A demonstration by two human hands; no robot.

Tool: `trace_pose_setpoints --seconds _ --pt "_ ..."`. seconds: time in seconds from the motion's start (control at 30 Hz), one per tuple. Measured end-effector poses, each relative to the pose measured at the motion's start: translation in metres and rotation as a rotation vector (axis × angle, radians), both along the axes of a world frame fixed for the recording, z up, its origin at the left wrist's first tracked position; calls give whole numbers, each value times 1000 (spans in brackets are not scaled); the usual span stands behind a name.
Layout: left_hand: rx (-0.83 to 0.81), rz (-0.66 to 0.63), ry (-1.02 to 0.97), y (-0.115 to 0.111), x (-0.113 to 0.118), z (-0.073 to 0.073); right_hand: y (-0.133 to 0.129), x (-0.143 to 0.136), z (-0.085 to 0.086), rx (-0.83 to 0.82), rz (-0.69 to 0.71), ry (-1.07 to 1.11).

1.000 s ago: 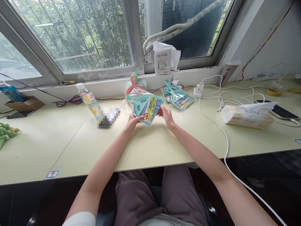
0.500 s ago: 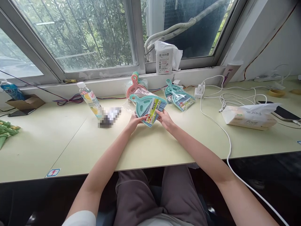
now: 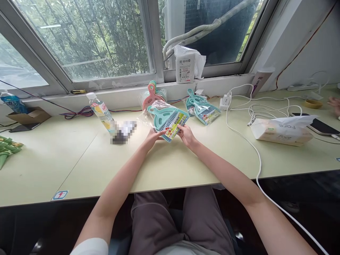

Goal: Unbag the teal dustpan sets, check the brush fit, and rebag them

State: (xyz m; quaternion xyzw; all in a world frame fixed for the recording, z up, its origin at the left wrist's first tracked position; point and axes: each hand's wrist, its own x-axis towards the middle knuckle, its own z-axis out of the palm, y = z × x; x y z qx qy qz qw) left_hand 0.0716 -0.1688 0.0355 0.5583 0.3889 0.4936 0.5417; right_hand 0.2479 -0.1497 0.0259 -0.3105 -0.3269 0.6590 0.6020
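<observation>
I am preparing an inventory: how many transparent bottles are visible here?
2: the yellow-labelled bottle left of the held wrapped dustpan, and the blue bottle by the cardboard box at far left. Others may be hidden.

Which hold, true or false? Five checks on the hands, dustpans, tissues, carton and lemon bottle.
1. The left hand and right hand grip the same dustpan. True.
2. The tissues sit left of that dustpan. False: the tissues are to its right.
3. A pink dustpan is beyond the gripped one. True.
4. The carton stands on the floor. False: the carton is on the windowsill.
5. The lemon bottle is left of both hands. True.
</observation>
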Motion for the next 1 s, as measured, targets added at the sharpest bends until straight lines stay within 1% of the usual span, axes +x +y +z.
trace_pose_setpoints --seconds 0.07,0.23,0.4,0.53,0.8,0.9,1.0 --pt "-11 -11 23 -2 2 0 0 -1 -2 6 -15 14" --pt "-9 36 46 -1 3 -2 0 -2 -6 2 -28 -5" --pt "15 43 11 1 2 -2 2 4 -2 -29 43 -58" --pt "-14 19 14 1 0 -1 5 8 1 -50 94 -82" --pt "-42 -4 21 6 -6 -6 6 8 -2 -47 121 -79" --pt "-78 -16 -18 11 -8 -9 5 7 -1 -45 106 -75" --pt "-159 41 -109 17 -10 -10 3 5 0 -22 89 -64"
